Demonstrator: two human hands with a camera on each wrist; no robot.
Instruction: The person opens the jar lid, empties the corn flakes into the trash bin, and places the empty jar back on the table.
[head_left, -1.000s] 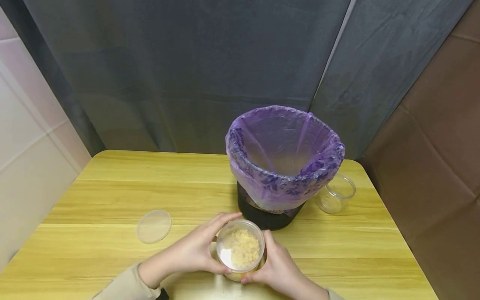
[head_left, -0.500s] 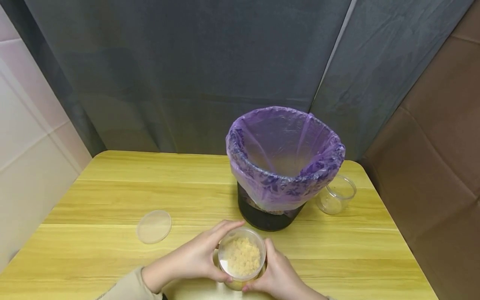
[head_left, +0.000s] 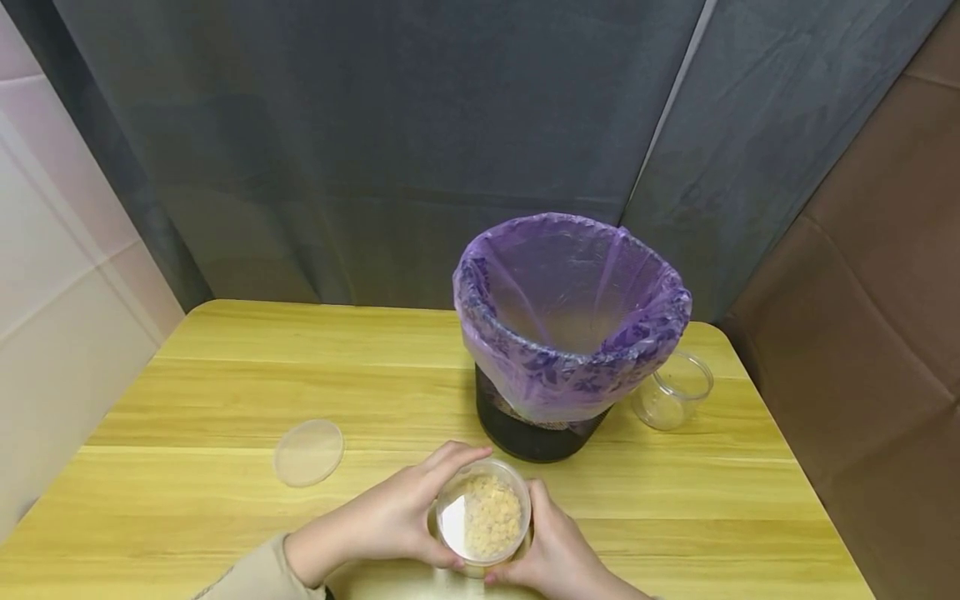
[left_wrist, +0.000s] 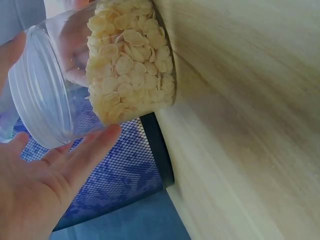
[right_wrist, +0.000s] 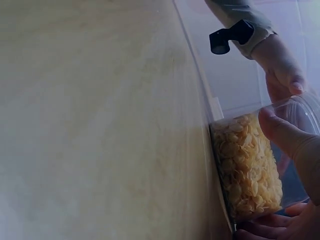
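Observation:
A clear plastic jar [head_left: 491, 518], about half filled with pale yellow flakes [left_wrist: 131, 65], is held between both hands near the table's front edge. My left hand [head_left: 408, 510] grips its left side, fingers spread toward the far side and thumb at the near side. From the right, my right hand [head_left: 557, 546] holds the opposite wall; its thumb lies along the jar in the right wrist view. The jar stands upright with its base right at the tabletop, and a white reflection shows on its top. Just beyond it is a black mesh bin [head_left: 536, 437] with a purple bag.
The purple bag [head_left: 555, 367] is folded over the bin's rim. An open clear jar [head_left: 667, 404] stands behind the bin's right side. To the left, a round translucent lid [head_left: 308, 453] lies flat on the wooden table [head_left: 300, 367]. Grey curtain hangs behind.
Both hands have brought the jar slightly toward the front edge, and its tilt has changed a little. The reflection on its top has shifted and grown. Bin, lid and second jar stay put.

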